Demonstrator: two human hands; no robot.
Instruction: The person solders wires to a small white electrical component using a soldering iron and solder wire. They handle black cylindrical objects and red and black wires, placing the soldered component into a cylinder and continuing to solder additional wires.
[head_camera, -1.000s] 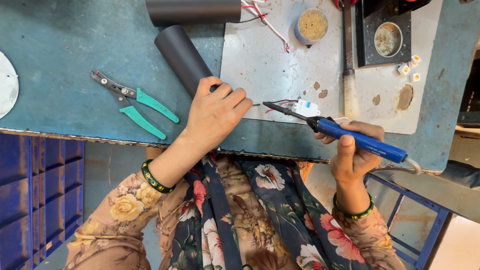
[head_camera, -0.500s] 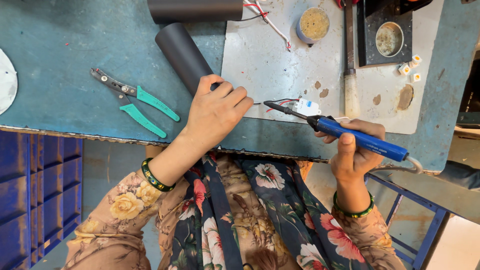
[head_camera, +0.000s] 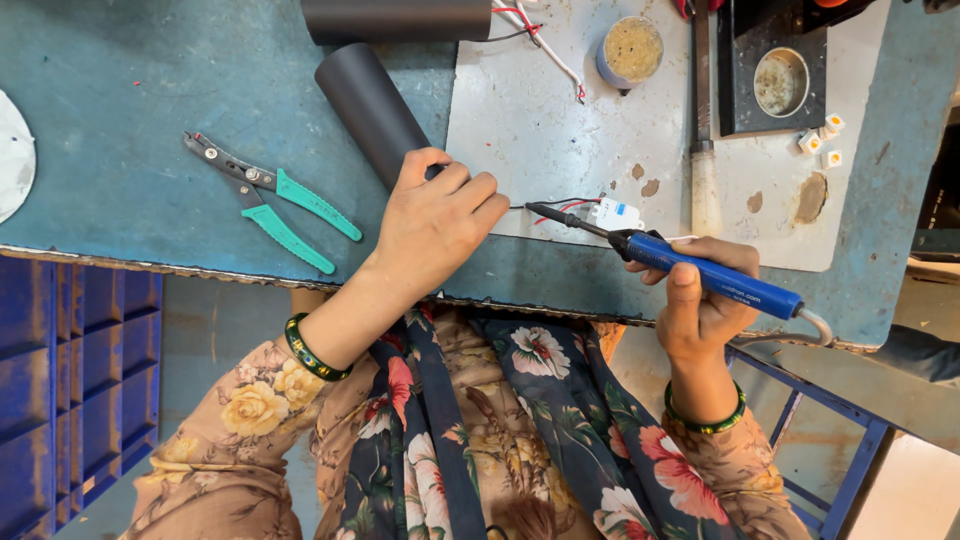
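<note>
- A blue-handled soldering iron with a dark metal tip (head_camera: 700, 272) is gripped in the right hand (head_camera: 705, 300), the fingers being wrapped tightly around the blue grip near the front edge of the worn grey metal work plate (head_camera: 560, 120).
- The iron's tip is pointed leftward, at the front edge of that plate, just beside thin red and black wires (head_camera: 570, 205) and a small white connector block (head_camera: 615, 213).
- The left hand (head_camera: 435, 225) is laid knuckles-up at the plate's front left corner, its fingers drawn together toward the wires; whether a wire is pinched between the fingertips cannot be told.
- A dark grey plastic tube (head_camera: 370, 105) is seen lying at a slant just left of the plate, its near end hidden under the left hand.
- A second dark tube (head_camera: 395, 18) is laid crosswise beyond the plate's far left corner.
- A pair of green-handled wire strippers (head_camera: 270, 200) is left well to the left of the plate, on the blue-green table top (head_camera: 120, 100).
- On the plate's far side a small round tin of yellowish paste (head_camera: 630, 50) is set.
- To the plate's right a black square stand with a round metal cup (head_camera: 780, 80) is placed, with small white square parts (head_camera: 822, 140) just in front of it.
</note>
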